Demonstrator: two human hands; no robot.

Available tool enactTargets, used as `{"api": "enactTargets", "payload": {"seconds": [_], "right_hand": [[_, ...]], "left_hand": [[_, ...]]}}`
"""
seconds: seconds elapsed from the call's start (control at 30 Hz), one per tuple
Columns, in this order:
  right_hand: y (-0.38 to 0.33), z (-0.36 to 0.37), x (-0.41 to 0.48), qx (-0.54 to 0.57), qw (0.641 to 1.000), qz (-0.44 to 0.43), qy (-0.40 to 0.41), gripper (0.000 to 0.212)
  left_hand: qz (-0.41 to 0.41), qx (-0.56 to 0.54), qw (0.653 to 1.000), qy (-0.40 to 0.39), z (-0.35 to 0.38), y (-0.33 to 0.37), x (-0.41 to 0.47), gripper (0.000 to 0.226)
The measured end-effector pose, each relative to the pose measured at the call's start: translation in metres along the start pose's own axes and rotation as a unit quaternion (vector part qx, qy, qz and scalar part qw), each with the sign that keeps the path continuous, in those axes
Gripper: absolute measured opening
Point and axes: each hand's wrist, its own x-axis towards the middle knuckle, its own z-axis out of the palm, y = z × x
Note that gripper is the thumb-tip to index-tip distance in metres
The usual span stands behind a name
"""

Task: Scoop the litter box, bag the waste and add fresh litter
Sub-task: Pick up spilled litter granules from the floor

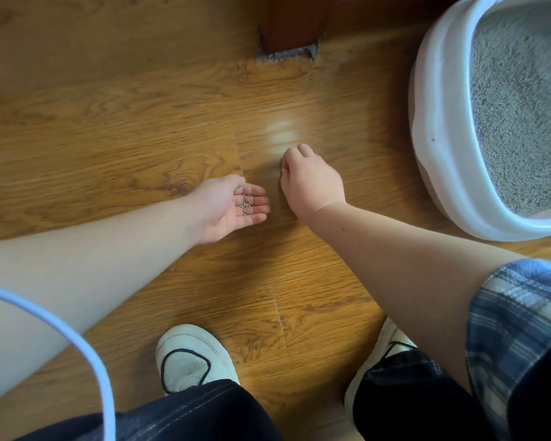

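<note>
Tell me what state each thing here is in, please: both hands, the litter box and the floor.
left hand: palm up, loosely cupped, carrying a few litter grains.
right hand: palm down, fingers curled at the floor; any pinch is hidden.
litter box: lidless, on the floor, holding grey litter.
floor: stray grains scattered near the dark wooden post.

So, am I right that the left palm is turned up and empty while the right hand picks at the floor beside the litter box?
Not quite: the head view shows the left hand carrying a few grey litter granules on its upturned palm, not empty. The rest stands: the right hand, fingers curled, picks at the floor beside the litter box.
</note>
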Motion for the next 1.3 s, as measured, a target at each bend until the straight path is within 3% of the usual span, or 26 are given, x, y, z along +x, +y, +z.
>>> {"api": "enactTargets", "payload": {"seconds": [0.1, 0.17, 0.3, 0.47, 0.67, 0.93, 1.3], "right_hand": [[-0.004, -0.001, 0.001, -0.018, 0.999, 0.028, -0.019, 0.02], [-0.008, -0.005, -0.002, 0.036, 0.999, 0.033, -0.012, 0.019], [-0.017, -0.015, -0.026, 0.201, 0.977, -0.066, 0.011, 0.007], [0.0, -0.008, -0.047, 0.231, 0.971, -0.065, -0.001, 0.009], [0.051, -0.023, -0.014, 0.176, 0.978, 0.075, 0.088, 0.006], [0.056, -0.024, 0.014, 0.137, 0.989, 0.015, 0.053, 0.008], [0.051, -0.028, 0.022, 0.117, 0.991, 0.029, 0.051, 0.009]], "left_hand": [[-0.001, 0.002, 1.0, 0.006, 0.004, 0.001, 0.001, 0.034], [0.002, 0.003, 1.0, 0.012, 0.007, 0.0, 0.002, 0.035], [0.017, -0.019, 1.0, 0.001, 0.012, -0.003, 0.004, 0.035], [-0.007, -0.015, 0.999, -0.035, 0.015, -0.009, 0.007, 0.039], [-0.02, 0.018, 0.999, -0.019, 0.012, -0.01, 0.006, 0.039], [-0.002, 0.016, 1.0, -0.016, 0.007, -0.005, 0.004, 0.038], [0.003, -0.001, 1.0, -0.011, 0.003, -0.002, 0.005, 0.036]]}}
